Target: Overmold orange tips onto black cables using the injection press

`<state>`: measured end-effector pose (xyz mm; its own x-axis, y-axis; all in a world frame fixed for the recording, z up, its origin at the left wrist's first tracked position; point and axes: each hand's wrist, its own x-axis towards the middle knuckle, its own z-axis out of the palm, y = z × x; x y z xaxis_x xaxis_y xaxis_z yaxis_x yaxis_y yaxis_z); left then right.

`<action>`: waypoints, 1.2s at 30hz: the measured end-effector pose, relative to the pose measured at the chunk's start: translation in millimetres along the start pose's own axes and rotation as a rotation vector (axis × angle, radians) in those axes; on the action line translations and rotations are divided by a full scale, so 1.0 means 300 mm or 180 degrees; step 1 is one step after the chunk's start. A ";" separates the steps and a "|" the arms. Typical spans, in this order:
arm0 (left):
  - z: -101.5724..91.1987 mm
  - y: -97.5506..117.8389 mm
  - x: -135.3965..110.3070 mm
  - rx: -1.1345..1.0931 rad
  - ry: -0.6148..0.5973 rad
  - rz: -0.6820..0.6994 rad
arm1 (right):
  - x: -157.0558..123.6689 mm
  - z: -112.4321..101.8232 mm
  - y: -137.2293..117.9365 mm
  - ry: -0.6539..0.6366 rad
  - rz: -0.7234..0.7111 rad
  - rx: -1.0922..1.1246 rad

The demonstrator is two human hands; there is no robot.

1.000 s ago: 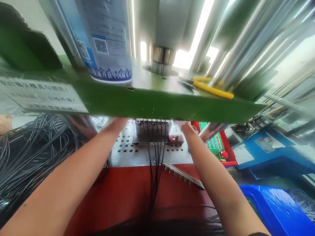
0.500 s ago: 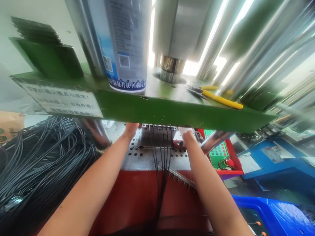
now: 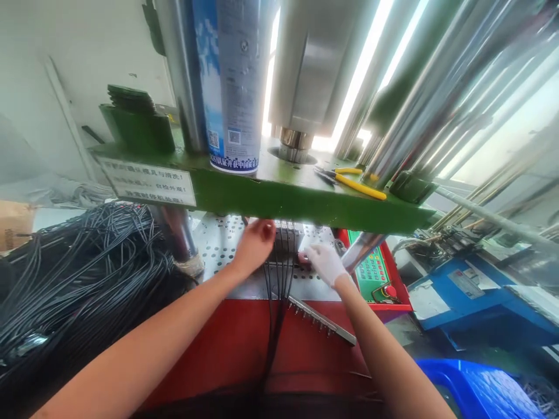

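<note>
My left hand (image 3: 257, 243), bare, is at the left side of a dark metal mould (image 3: 286, 247) under the press. Its fingers are curled together beside the black cables (image 3: 279, 279); what they hold, if anything, is hidden. My right hand (image 3: 325, 261) wears a white glove and is to the right of the mould. Its fingers are loosely bent and point left, over a small red part (image 3: 302, 257). Several cables run from the mould down toward me. A metal bar with small pins (image 3: 323, 320) lies slantwise on the red surface (image 3: 218, 349).
A green press plate (image 3: 262, 201) spans above my hands, with a spray can (image 3: 236, 116) and yellow-handled pliers (image 3: 358, 183) on it. Heaped black cables (image 3: 87, 273) lie left. A green control panel (image 3: 371, 270) and a blue bin (image 3: 480, 384) are at right.
Both hands have come back toward me from beneath the green plate and now show more fully. The left hand is closer to the cables. The camera view has shifted.
</note>
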<state>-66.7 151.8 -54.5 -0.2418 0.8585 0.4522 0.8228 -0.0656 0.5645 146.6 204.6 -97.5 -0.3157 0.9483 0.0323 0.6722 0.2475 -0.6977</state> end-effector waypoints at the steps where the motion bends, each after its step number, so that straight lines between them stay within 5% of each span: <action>1: 0.022 0.039 -0.022 0.0047 -0.0210 0.0228 | -0.052 0.012 0.006 -0.0118 0.0007 -0.0058; 7: 0.180 0.157 -0.042 0.1002 -0.0737 0.0506 | -0.320 0.103 0.016 -0.0325 -0.0811 -0.1295; 12: 0.230 0.161 -0.029 0.1579 -0.0759 0.0523 | -0.360 0.137 0.011 -0.0192 -0.0973 -0.1540; 36: 0.163 0.130 0.018 0.2173 -0.0739 0.0504 | -0.354 0.129 0.008 -0.0214 -0.0898 -0.1388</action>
<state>-10.8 178.8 -63.6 -0.0408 0.9555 0.2922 0.9940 0.0684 -0.0850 155.8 96.7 -130.3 -0.5573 0.8216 0.1200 0.7668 0.5647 -0.3053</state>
